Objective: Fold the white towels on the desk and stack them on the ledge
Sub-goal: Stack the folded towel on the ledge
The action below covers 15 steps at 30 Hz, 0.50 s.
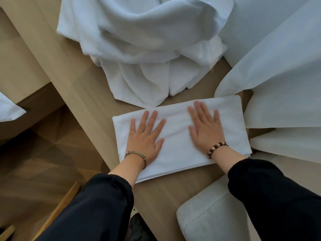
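In the head view, a folded white towel (pixel 177 134) is pressed flat on the tabletop (pixel 83 87) under both hands. The left hand (pixel 145 136) and the right hand (pixel 205 129) are laid palm-down on it, with the fingers (pixel 152 120) straight and spread wide and nothing gripped. Several slightly stepped layers are shown at the towel's near edge, so the layers may be skewed if the palms are slid rather than pressed. The fold may also spring open on lifting unless it is supported from beneath. A pile of unfolded towels (pixel 139 49) is heaped just beyond it, with one hanging corner at or almost at its far edge. Smooth white sheets (pixel 278 75) are crowded against its right side. Either could be snagged and dragged along when the towel is carried off. A metal bangle (pixel 137 154) is worn on the left wrist and a beaded bracelet (pixel 217 148) on the right, and terry loops might be caught by either. The ledge cannot be picked out with certainty. The tabletop is a pale, smooth wood grain, on which cloth is likely to slide. A dark parquet floor (pixel 34 162) is seen to its left, and a pale grey upholstered seat (pixel 217 214) at lower right.
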Motion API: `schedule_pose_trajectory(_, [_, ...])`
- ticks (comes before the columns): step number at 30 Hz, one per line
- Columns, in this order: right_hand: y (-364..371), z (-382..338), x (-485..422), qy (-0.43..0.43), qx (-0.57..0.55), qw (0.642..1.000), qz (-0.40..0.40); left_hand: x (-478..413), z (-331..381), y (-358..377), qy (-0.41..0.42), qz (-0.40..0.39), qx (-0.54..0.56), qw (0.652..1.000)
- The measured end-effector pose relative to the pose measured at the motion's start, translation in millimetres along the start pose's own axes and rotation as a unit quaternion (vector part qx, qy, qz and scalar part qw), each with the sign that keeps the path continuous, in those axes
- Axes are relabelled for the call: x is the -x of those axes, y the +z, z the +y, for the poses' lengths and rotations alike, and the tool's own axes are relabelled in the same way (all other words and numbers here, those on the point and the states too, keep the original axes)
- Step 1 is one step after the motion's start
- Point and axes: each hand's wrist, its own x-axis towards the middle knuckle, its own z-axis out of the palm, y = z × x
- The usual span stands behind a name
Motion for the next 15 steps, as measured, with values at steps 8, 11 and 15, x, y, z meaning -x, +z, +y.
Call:
schedule_pose_trajectory(8, [-8,27,4,0.233,-0.044,0.971,0.035,15,-26,-4,-0.103,-0.001,0.017,0.995])
schedule_pose_trajectory(11, [-13,6,6,0.263,-0.057,0.962,0.049,16,-24,-6,-0.134,-0.001,0.022,0.991])
schedule_pose_trajectory(15, [-5,-52,14,-0.114,0.003,0.993,0.029,21,-1,1,-0.027,-0.022,0.029,0.999])
